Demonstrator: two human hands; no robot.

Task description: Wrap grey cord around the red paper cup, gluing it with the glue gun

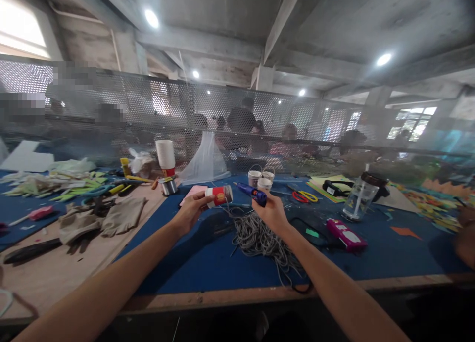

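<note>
So the red-and-white paper cup (218,195) is up over the middle of the tabletop (166,263), tipped on its side, with the left hand's (193,211) fingers gripping it at one end. The right hand (270,211) has its fingers wrapped around a blue glue gun (247,191), nozzle pointing at the cup's other end and just beside it; can't tell if they touch.

Right below is a messy heap of grey cord (256,235), loose loops trailing to the tabletop's front edge, and a strand runs up toward the cup. Past the gun, toward the back edge, sit three little white buckets (264,184), with red-and-yellow scissors (305,197) to their right. Further right there's a magenta box (347,234) and a clear jug (359,199). Over on the left: a stack of cups (165,155) near the back edge, plus some grubby work gloves (124,216) nearer the front left corner.
</note>
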